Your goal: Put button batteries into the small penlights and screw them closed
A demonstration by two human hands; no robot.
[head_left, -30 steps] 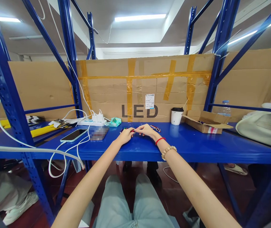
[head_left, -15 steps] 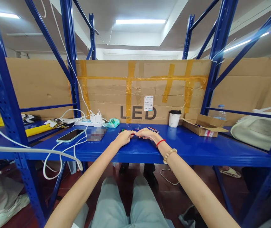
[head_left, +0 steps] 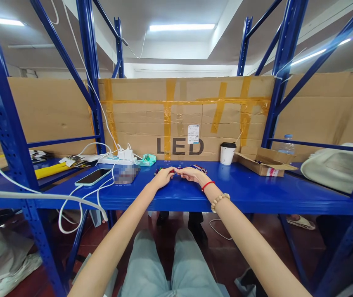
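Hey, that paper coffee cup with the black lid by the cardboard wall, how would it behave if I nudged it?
The coffee cup is tall and narrow, so it would probably tip rather than slide. Its paper wall likely dents if squeezed. Its fill is hidden, so its weight is unclear.

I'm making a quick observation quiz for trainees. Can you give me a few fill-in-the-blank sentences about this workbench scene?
1. Both hands, the left hand and the right hand, rest on a shelf coloured ____.
2. The cardboard behind the shelf bears the letters ____.
3. The paper cup has a lid coloured ____.
4. The bead bracelet sits on the ____ wrist.

Missing words: blue; LED; black; right
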